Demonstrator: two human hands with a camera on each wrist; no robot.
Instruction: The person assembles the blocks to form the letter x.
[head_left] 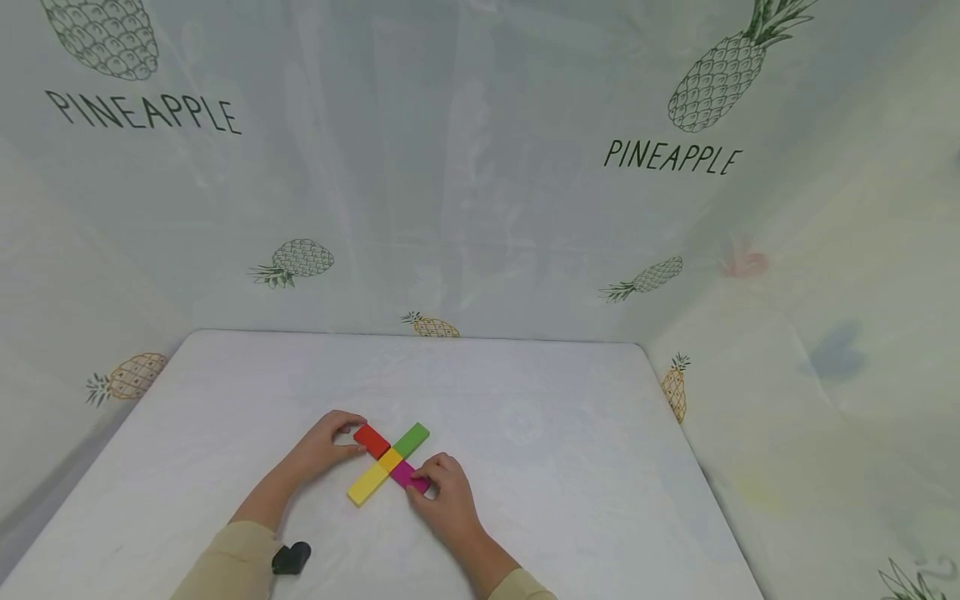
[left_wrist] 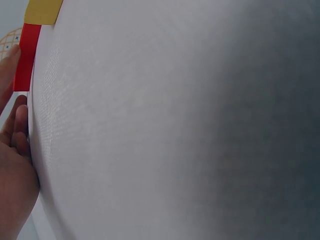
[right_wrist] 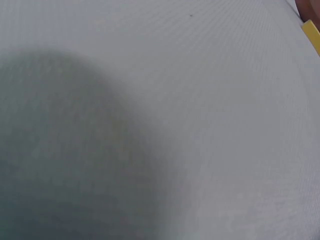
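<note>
Several flat coloured blocks lie on the white table in an X shape, in the head view. A small orange-yellow block (head_left: 390, 459) is at the centre, with a green block (head_left: 412, 440) at upper right and a longer yellow block (head_left: 367, 484) at lower left. My left hand (head_left: 327, 446) pinches the outer end of the red block (head_left: 372, 441) between thumb and finger. On the opposite arm, my right hand (head_left: 448, 498) pinches the magenta block (head_left: 402, 473), partly covering it. In the left wrist view the red block (left_wrist: 27, 57) meets a yellow one (left_wrist: 44, 11).
The white table (head_left: 562, 450) stretches away on both sides of the blocks. A black heart-shaped thing (head_left: 292, 558) shows beside the left sleeve (head_left: 234, 562). Pale cloth printed with pineapples (head_left: 450, 167) hangs behind the table and at its sides.
</note>
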